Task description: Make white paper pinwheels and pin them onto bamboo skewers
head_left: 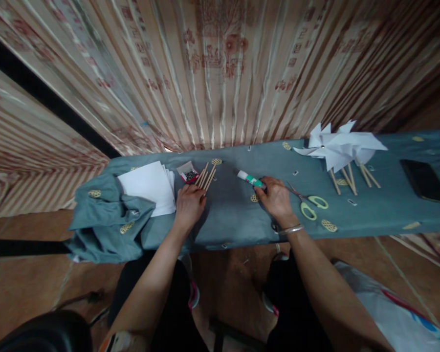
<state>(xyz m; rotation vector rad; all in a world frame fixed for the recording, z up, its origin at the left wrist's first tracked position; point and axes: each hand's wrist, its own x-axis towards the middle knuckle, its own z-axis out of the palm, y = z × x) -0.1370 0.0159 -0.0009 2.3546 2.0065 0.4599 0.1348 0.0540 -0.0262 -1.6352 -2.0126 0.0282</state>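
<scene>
My left hand (190, 203) is closed over the near ends of several thin wooden sticks (208, 177), which lie fanned out on the cloth. Just beyond it is a small open red and white box (187, 172) with tiny dark metal pieces inside. A stack of white paper sheets (150, 186) rests to the left of this hand. My right hand (276, 198) has its fingers around the near end of a green and white glue stick (250, 179), whose white end points away to the left. Scissors with light green handles (308, 205) lie right beside that hand.
Several white paper pinwheels (346, 144) on wooden sticks lie at the back right. A black phone (425, 181) is farther right. Grey-green cloth (234, 222) covers the narrow table, bunched at its left end. A patterned curtain (220, 88) hangs behind.
</scene>
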